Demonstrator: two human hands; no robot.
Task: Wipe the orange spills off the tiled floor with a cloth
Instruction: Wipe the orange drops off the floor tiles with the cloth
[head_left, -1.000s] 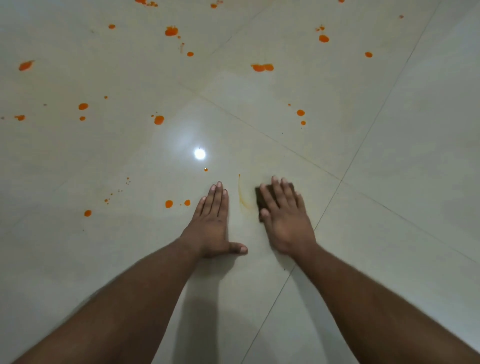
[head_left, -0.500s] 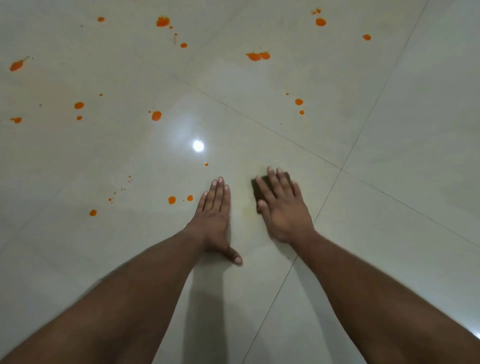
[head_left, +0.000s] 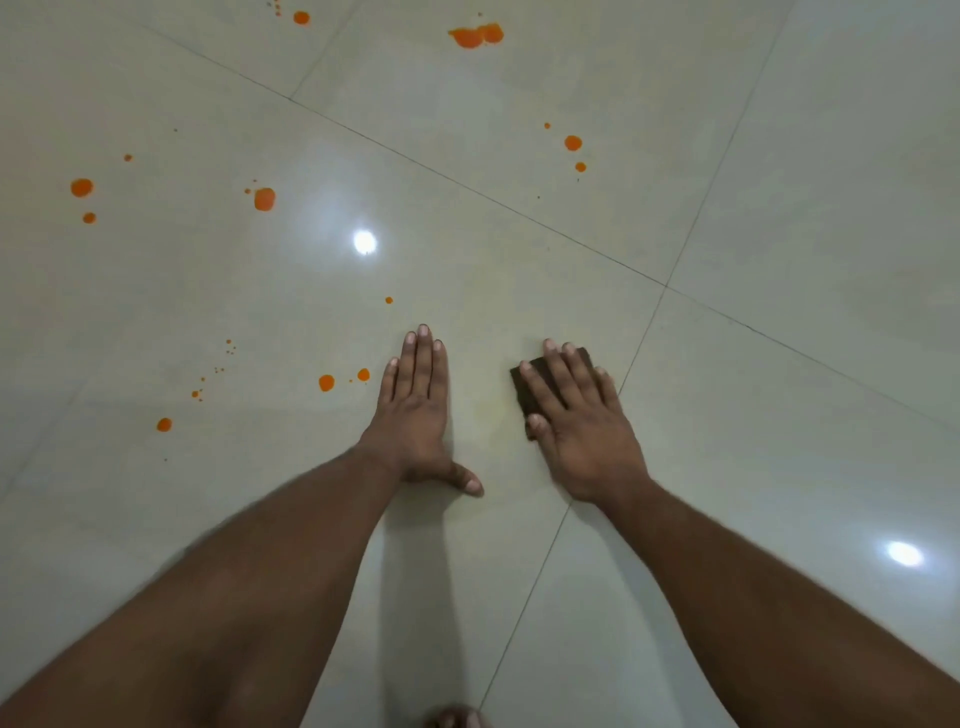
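- A person's right hand, fingers straight and spread, presses a small dark brown folded cloth flat on the glossy pale tiled floor.
- The left hand rests flat beside it, fingers together, thumb out.
- A faint yellowish smear lies between the hands.
- Orange spill drops dot the tiles left of the hands and beyond them.

Two bright light reflections show: one reflection sits upper left of centre, another glare spot lies at lower right. A toe peeks in at the bottom edge.
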